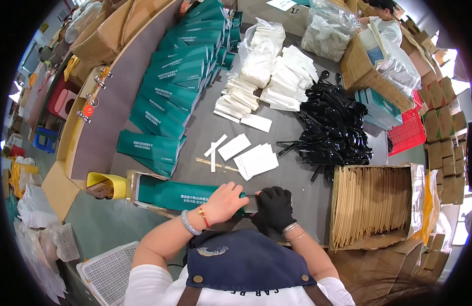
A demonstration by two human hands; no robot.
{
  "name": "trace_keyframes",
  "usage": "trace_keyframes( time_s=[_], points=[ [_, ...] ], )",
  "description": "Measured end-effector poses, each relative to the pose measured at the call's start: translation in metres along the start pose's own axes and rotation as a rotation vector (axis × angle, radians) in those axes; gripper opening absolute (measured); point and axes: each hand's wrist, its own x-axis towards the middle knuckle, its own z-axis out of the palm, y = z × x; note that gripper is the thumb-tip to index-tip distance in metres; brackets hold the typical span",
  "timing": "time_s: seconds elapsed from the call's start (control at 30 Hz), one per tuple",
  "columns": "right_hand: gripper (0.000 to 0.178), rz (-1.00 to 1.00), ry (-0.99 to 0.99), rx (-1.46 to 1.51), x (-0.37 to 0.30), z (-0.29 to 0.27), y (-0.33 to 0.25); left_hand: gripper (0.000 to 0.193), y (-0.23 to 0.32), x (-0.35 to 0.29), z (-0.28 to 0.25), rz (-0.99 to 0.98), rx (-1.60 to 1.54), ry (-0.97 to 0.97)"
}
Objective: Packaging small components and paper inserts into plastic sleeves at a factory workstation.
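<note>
My left hand [228,202], bare and with a bracelet and a red cord at the wrist, rests with bent fingers on the end of a green printed paper sleeve [185,195]. That sleeve lies lengthwise in a cardboard tray [133,187] along the table's near edge. Close beside it on the right is my right hand [274,206] in a black glove with bare fingertips, its fingers curled. A small greyish piece [251,204] shows between the two hands; what the right fingers grip is hidden. Loose white paper packets [257,161] lie just beyond the hands.
Rows of green sleeves [164,94] overlap at the left. White packets [289,76] are heaped at the back, with black plastic spoons [335,122] to their right. A cardboard box of wooden sticks [371,206] stands at the near right. A yellow container [107,185] sits left of the tray.
</note>
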Motion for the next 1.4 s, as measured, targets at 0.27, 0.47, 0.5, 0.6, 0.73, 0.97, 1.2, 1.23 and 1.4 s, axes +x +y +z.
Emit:
trace_keyframes(
  time_s=[0.27, 0.47, 0.5, 0.6, 0.73, 0.97, 1.2, 1.23, 1.4],
  points=[
    [0.058, 0.252, 0.121, 0.006, -0.016, -0.050, 0.027, 0.032, -0.076, -0.017, -0.093, -0.023, 0.001, 0.089],
    [0.061, 0.227, -0.008, -0.069, -0.019, -0.047, 0.012, 0.073, -0.034, -0.042, -0.002, -0.520, 0.001, 0.487],
    [0.061, 0.222, -0.014, -0.065, -0.019, -0.046, 0.011, 0.081, -0.018, -0.041, 0.013, -0.612, -0.063, 0.487],
    [0.061, 0.177, -0.035, -0.075, -0.016, -0.047, 0.009, 0.094, -0.016, -0.044, 0.042, -0.720, -0.180, 0.514],
    [0.061, 0.136, -0.103, -0.092, -0.011, -0.048, 0.008, 0.099, -0.021, -0.047, 0.047, -0.711, -0.290, 0.531],
    [0.060, -0.069, 0.030, 0.098, 0.022, 0.022, -0.028, 0.096, -0.022, -0.039, 0.035, -0.707, -0.314, 0.474],
    [0.047, 0.166, 0.369, 0.089, -0.007, -0.024, 0.042, 0.039, -0.106, 0.016, 0.023, -0.766, -0.240, 0.726],
    [0.044, 0.285, 0.415, 0.001, -0.025, -0.037, 0.062, 0.025, -0.115, 0.020, 0.021, -0.843, -0.141, 0.682],
    [0.028, 1.003, 0.782, 0.108, -0.153, -0.090, 0.169, 0.015, -0.120, 0.027, 0.011, -0.854, -0.229, 0.568]
  ],
)
